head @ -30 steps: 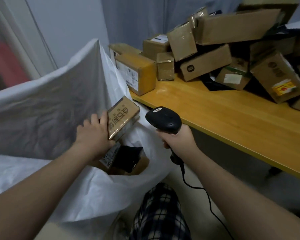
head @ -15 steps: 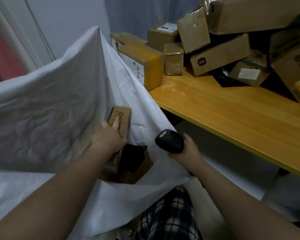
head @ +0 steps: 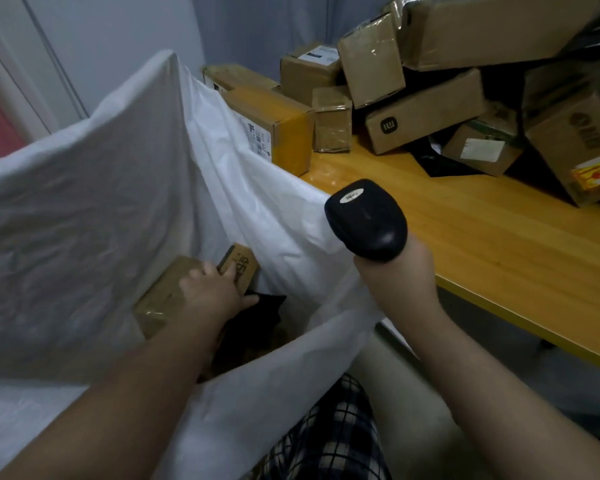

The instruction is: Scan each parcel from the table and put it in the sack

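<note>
A large white sack (head: pixel 94 216) stands open at the left, against the table's end. Deep inside its mouth, my left hand (head: pixel 212 292) holds a small brown printed parcel (head: pixel 245 268), fingers over its top and thumb under it. Beside it in the sack lie a bigger cardboard box (head: pixel 163 296) and a black bag (head: pixel 257 317). My right hand (head: pixel 395 285) grips the handle of a black barcode scanner (head: pixel 366 218), raised above the sack's right rim near the table edge. Several cardboard parcels (head: pixel 426 112) are piled on the wooden table (head: pixel 482 237).
A yellow-taped box (head: pixel 274 126) stands at the table's left end, touching the sack. A black plastic mailer (head: pixel 437 161) lies under the pile. My checked trouser leg (head: pixel 326 441) shows at the bottom. A grey wall and a door frame stand behind.
My left hand has lowered the small parcel from above the sack's mouth down into the sack. My right hand has raised the scanner after a dip, its head now higher and nearer the table.
</note>
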{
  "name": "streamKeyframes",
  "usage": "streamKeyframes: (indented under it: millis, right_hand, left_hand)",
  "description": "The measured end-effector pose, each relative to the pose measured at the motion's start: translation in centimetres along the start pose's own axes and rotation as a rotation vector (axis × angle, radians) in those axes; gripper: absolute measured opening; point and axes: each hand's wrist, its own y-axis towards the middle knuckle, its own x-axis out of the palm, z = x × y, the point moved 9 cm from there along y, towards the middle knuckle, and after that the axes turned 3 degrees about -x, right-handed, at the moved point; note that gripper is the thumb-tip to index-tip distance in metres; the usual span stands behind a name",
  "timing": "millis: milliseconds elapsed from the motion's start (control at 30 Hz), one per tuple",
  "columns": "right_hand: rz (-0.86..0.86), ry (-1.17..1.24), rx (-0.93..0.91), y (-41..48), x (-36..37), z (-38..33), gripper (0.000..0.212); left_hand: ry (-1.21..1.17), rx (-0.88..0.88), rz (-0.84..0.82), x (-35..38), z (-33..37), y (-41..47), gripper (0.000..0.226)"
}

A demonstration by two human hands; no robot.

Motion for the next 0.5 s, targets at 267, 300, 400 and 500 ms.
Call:
streamKeyframes:
  millis: [267, 300, 400, 500]
  right_hand:
    - [0.098, 0.223, 0.074, 1.2, -5.4, -0.5, 0.023]
    - [0.046, 0.181, 0.088, 1.1, -4.9, -0.3, 0.022]
    - [-0.11, 0.02, 0.183, 0.7, -2.7, 2.4, 0.018]
    - [-0.029, 0.12, 0.222, 2.5, -4.0, 3.0, 0.028]
  left_hand:
    - [-0.393, 0.244, 0.702, -15.0, 0.7, -6.1, 0.036]
    - [-0.422, 0.287, 0.747, -16.2, 1.1, -6.9, 0.036]
    - [-0.462, 0.381, 0.876, -19.9, 2.9, -8.5, 0.036]
    - [-0.386, 0.385, 0.953, -23.4, 5.1, -7.7, 0.042]
